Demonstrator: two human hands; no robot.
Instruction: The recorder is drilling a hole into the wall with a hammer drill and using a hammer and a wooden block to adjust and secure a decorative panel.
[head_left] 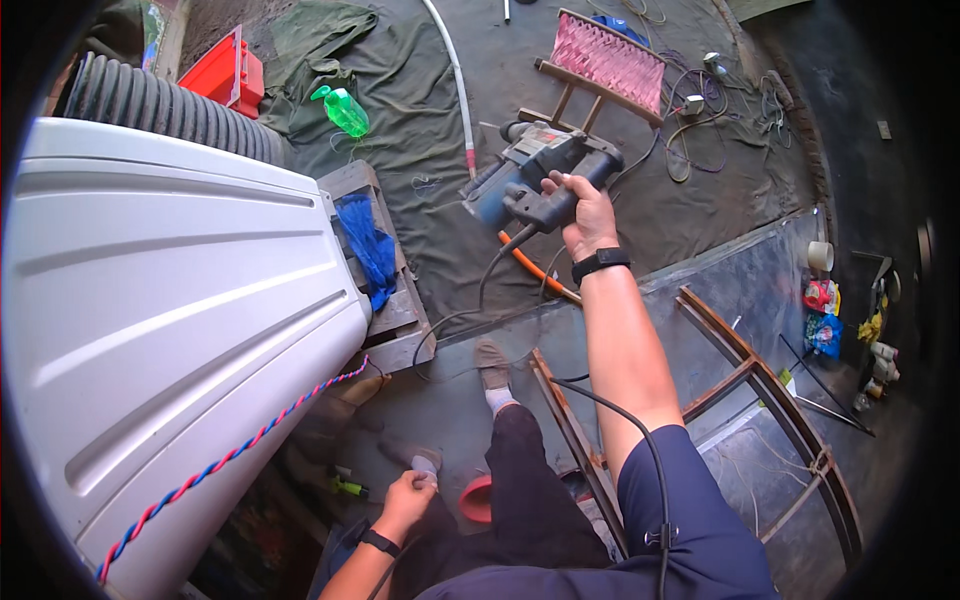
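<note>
My right hand (583,208), on an outstretched arm, is wrapped round the grip of a blue-grey corded power tool (545,160) shaped like a rotary hammer. The tool hangs above the dark cloth, and its black cable (490,270) loops down and back toward me. Low in the view, my left hand (405,503) stays close to my body above my left foot. Its fingers are curled together; whatever they hold, if anything, is too small to name. Beyond the tool stands a low stool (610,65) with a pink woven seat.
A large white ribbed panel (180,330) fills the left side, beside a wooden pallet (405,320) with a blue cloth (368,245). A green bottle (345,112) and red case (228,75) lie beyond. At right rests a rusty metal frame (765,375). An orange tube (535,265) crosses the floor.
</note>
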